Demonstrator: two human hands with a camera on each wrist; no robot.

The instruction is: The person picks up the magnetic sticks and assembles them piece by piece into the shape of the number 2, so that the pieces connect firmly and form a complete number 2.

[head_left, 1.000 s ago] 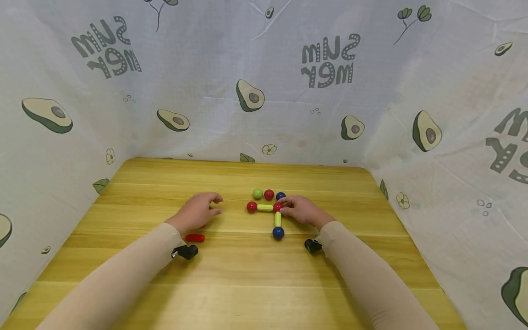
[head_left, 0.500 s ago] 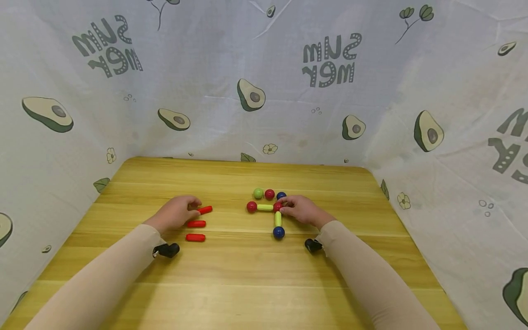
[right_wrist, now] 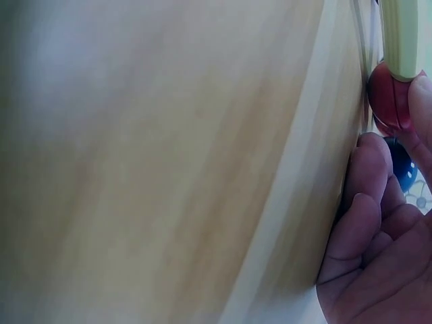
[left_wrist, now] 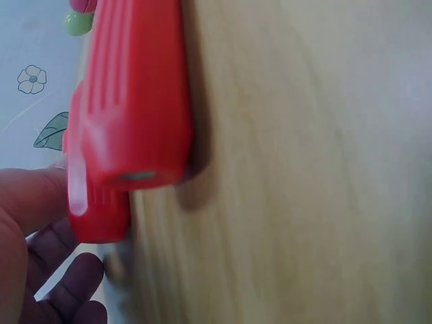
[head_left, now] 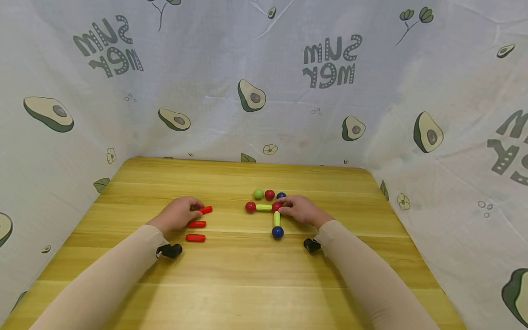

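My left hand [head_left: 177,214] pinches the left end of the farthest red magnetic rod [head_left: 206,210] between thumb and fingers. Two more red rods lie nearer, a middle one [head_left: 197,224] partly under the hand and a front one [head_left: 195,238]. On the right, my right hand [head_left: 303,211] grips a red ball [head_left: 276,207] at the corner of an L-shaped piece. From that ball one yellow-green rod [head_left: 264,207] runs left to another red ball [head_left: 250,207]. A second yellow-green rod [head_left: 277,219] runs toward me to a blue ball [head_left: 277,232].
Behind the L-shaped piece stand a green ball [head_left: 258,194], a red ball [head_left: 270,195] and a blue ball [head_left: 281,195] in a row, the blue one partly behind my right hand. A printed cloth [head_left: 222,137] rises at the wooden table's [head_left: 239,284] back and sides.
My left hand has gone left from beside the L-shaped piece, uncovering the red rods, and taken hold of the farthest one. The L-shaped piece has shifted slightly left in my right hand.
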